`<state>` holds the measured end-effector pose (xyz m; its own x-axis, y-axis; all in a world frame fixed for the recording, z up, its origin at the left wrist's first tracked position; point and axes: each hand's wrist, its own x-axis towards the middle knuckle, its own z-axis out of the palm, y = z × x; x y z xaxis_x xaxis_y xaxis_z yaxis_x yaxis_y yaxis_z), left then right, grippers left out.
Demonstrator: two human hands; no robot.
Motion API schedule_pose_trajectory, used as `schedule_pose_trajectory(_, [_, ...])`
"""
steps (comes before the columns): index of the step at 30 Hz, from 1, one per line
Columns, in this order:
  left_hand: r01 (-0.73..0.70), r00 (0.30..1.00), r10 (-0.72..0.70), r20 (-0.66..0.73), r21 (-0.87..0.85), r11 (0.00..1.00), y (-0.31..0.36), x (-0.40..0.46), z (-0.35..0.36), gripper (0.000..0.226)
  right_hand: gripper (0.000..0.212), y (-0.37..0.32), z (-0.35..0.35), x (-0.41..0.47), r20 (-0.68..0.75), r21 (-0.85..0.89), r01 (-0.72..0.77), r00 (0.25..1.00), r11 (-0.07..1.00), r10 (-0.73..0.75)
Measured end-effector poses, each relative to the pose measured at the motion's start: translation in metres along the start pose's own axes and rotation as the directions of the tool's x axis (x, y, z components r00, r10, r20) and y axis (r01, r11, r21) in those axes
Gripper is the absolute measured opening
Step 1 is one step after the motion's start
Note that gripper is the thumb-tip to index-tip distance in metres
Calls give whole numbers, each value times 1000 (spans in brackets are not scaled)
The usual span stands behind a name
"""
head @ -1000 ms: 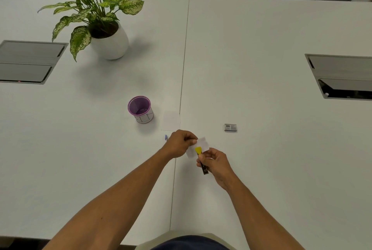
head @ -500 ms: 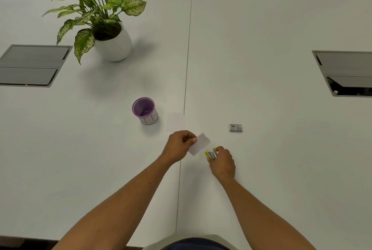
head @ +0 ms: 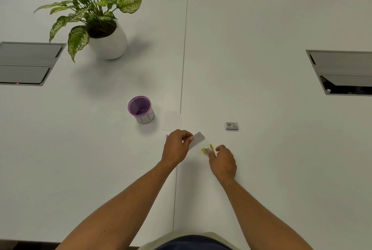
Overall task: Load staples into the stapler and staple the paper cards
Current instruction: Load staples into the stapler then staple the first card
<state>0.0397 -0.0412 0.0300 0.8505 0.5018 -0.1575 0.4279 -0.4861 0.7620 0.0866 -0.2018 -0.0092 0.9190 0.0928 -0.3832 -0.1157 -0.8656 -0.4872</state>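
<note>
Head view, looking down on a white worktop made of two panels with a seam running between them; two bare forearms reach in from the bottom edge; the left hand has its grip pinching the near end of a small pale paper card, thumb and fingers curled round it, the card tilted up and away to the right just above the surface; the right hand lies close to its right, fingers bent, fingertips touching a small yellow and silver stapler on the worktop; whether this grip actually holds the stapler or only rests on it, I cannot tell; just beyond the left hand a second pale card lies flat beside the seam; to its left stands a purple mesh cup; to the right, apart from the hands, lies a small dark staple box; further back on the left is a leafy plant in a white pot; grey cable hatches sit at both sides.
</note>
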Motion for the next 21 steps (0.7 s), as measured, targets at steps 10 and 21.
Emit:
schedule_pose_trajectory(10, [-9,1000,9,21,12,1000,-1,-10,-4,15,23,20,8,-11,160,-157,14,987,988,12])
schedule_pose_trajectory(21, [-47,999,46,22,52,998,-2,-13,-4,14,37,12,9,-13,122,14,-15,992,1000,14])
